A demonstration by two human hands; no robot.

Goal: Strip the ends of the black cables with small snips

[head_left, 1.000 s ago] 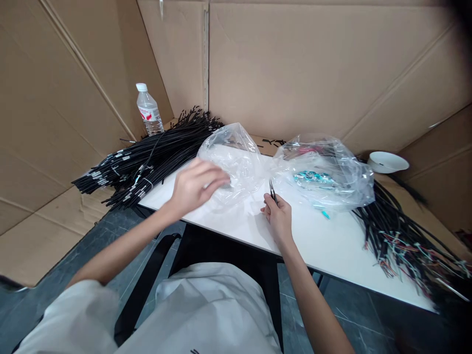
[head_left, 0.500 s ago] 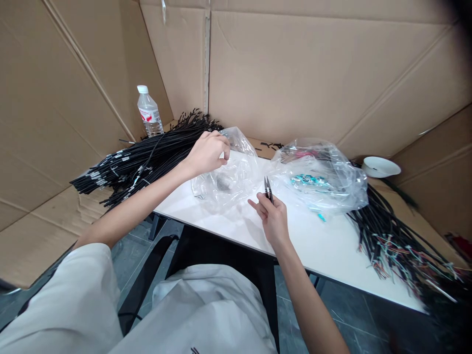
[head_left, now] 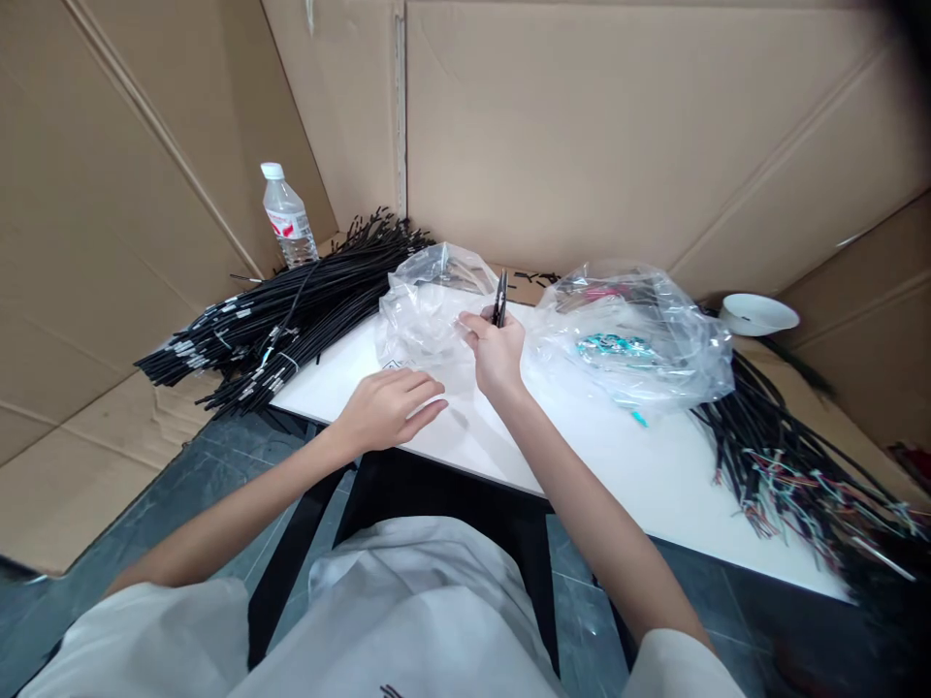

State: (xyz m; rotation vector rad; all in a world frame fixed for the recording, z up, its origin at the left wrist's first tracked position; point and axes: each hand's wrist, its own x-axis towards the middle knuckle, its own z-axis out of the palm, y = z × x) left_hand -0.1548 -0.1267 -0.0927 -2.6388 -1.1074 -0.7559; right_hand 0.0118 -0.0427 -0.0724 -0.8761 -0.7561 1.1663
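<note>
In my right hand (head_left: 499,361) is a pair of thread snips (head_left: 500,299), blades pointing away from me. The thumb and index finger of that hand are at the side of a clear plastic bag (head_left: 426,315), and I cannot tell whether they pinch it. My left hand (head_left: 389,407) hovers low over the front edge of the white table (head_left: 603,475), fingers stretched and thumb apart, holding nothing. To the right lies a second clear bag (head_left: 684,364) with small teal pieces (head_left: 618,349) inside. One loose teal piece (head_left: 639,419) rests in front of it.
Black cables (head_left: 305,301) are heaped at the left, with a water bottle (head_left: 289,218) behind them. At the right, more black cables (head_left: 763,436) end in bare coloured wires, near a white bowl (head_left: 760,315). Cardboard walls (head_left: 618,136) enclose the table.
My left hand has come back from over the left bag towards the table's front edge. With the snips, my right hand has moved forward and left to that bag.
</note>
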